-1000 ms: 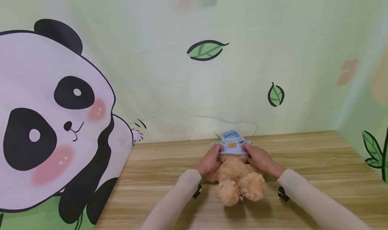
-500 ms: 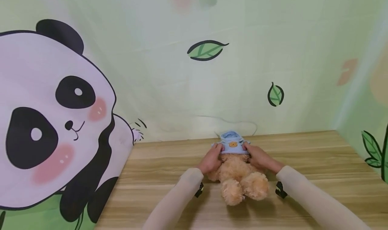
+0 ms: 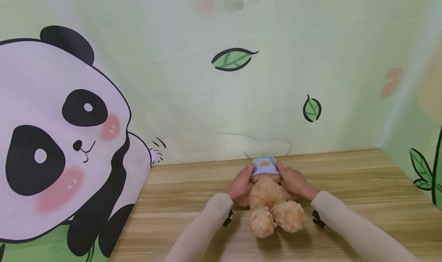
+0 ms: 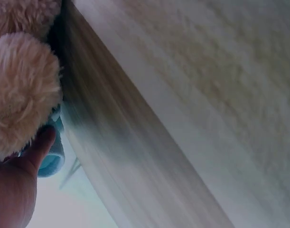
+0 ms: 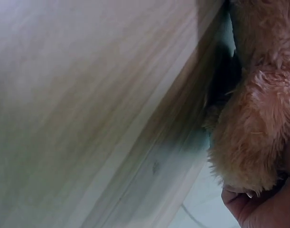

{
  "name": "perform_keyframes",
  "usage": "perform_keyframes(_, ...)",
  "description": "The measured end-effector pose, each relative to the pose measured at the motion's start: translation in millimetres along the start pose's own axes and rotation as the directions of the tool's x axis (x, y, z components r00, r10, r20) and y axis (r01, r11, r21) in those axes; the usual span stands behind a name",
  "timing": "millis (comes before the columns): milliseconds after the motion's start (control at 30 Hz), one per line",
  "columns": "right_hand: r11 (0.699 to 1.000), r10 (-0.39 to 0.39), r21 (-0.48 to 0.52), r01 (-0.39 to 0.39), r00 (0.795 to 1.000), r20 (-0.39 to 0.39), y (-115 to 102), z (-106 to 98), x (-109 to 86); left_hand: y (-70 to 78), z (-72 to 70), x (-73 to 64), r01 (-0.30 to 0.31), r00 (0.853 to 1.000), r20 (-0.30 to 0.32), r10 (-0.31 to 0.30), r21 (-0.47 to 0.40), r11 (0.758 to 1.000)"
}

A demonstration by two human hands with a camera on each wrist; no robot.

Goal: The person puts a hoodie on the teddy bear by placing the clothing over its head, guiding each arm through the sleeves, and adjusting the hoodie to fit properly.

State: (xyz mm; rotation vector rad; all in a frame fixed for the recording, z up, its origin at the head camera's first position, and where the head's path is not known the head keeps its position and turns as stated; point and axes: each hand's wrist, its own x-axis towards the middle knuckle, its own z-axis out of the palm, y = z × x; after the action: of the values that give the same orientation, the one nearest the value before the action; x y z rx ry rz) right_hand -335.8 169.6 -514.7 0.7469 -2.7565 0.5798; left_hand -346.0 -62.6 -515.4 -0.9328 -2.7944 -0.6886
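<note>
At the lower centre of the head view, a tan plush toy (image 3: 266,195) lies over the wooden table (image 3: 179,200), legs toward the bottom edge. The left hand (image 3: 239,182) and right hand (image 3: 294,180) grip either side of its small blue garment (image 3: 265,170), thumbs on the cloth.

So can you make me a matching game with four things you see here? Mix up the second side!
Things:
1. Fluffy toy
2. Little shirt
3. Table
4. Panda picture

What fits:
A. streaky, like wood
B. black and white with pink cheeks
C. light brown and furry
D. blue with a small orange patch

Right pairs: 1-C, 2-D, 3-A, 4-B.
</note>
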Motion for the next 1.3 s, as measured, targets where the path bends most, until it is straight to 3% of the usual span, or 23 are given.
perform_keyframes(167, 0.999, 0.045, 0.008, -0.045, 0.999, -0.010, -5.2, 1.2, 0.8, 2.0, -0.8, -0.8, -0.018, 0.998, -0.052, 0.018, 0.008, 1.000)
perform_keyframes(300, 0.996, 0.090, 0.008, -0.090, 0.996, -0.017, -9.7, 3.0, 0.2, 4.2, 0.1, -1.8, -0.002, 0.996, -0.092, -0.002, -0.040, 0.999)
perform_keyframes(533, 0.989, 0.146, 0.007, -0.146, 0.988, -0.052, -16.5, 6.6, 1.3, 7.1, 6.6, -0.8, 0.065, 0.982, -0.173, -0.080, -0.087, 0.994)
perform_keyframes(800, 0.973, 0.228, 0.045, -0.226, 0.973, -0.043, -17.6, 9.0, 4.2, 13.3, 6.7, -2.1, 0.139, 0.965, -0.208, -0.163, -0.125, 0.982)
perform_keyframes(967, 0.981, 0.178, 0.094, -0.171, 0.982, -0.065, -17.2, 6.6, 2.3, 10.3, 3.4, -8.7, 0.134, 0.963, -0.216, -0.159, -0.127, 0.983)
perform_keyframes(1167, 0.991, 0.086, 0.104, -0.079, 0.994, -0.071, -17.5, -3.5, -6.4, 8.1, -11.4, -20.5, 0.177, 0.976, -0.101, -0.192, -0.140, 0.974)
perform_keyframes(1300, 0.998, 0.033, 0.053, -0.026, 0.989, -0.143, -21.9, -8.4, -9.2, 10.1, -19.4, -25.7, 0.172, 0.979, -0.084, -0.184, -0.138, 0.975)
